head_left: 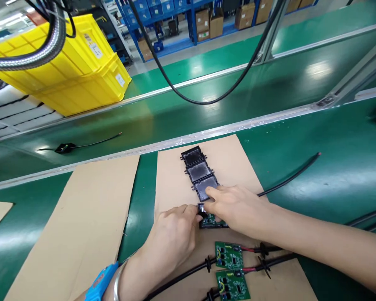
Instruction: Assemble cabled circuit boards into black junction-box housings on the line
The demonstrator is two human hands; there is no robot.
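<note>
My left hand (175, 228) has its fingers curled together at the left edge of a small black plastic case (214, 227) with a green circuit board (209, 219) inside. From the right, my right hand (233, 205) reaches over the same case, its fingers bent down onto the board's upper part and gripping there. My fingers hide much of the case. Just beyond it, three flat black plastic pieces (199, 171) lie in a row, the nearest partly under my right hand. Closer to me are two green circuit boards (228, 255) with black cables and red wires attached.
Cardboard sheets (81, 205) lie on the green work surface (332, 175). A black cable (291, 177) extends to the right. Another black cable (207, 102) hangs in a loop ahead. Stacked yellow bins (81, 79) stand at the far left, behind a metal rail (188, 138).
</note>
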